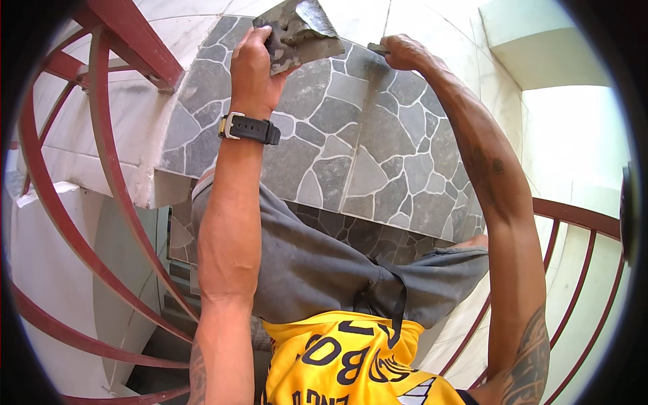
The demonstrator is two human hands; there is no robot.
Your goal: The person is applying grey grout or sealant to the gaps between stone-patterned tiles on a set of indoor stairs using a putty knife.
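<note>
My left hand (pixel 251 64), with a dark watch on its wrist, grips a flat, squarish grey plate (pixel 324 48) by its near left side. Wet-looking grey mortar (pixel 294 32) is smeared over the plate, and its far edge is cut off by the top of the picture. To the right, apart from the plate, my right hand (pixel 405 52) is closed around a small flat grey tool (pixel 379 48). Only the tool's short end shows at the fingers, so its kind cannot be made out. Both hands are over the far edge of a landing with stone-pattern tiles (pixel 304 145).
A dark red metal railing (pixel 108 128) curves along the left, its post standing on a white ledge. Another red railing (pixel 574 212) is at the right. A pale wall (pixel 445 30) rises beyond the tiles. Steps (pixel 179 287) go down at the lower left, below my knees.
</note>
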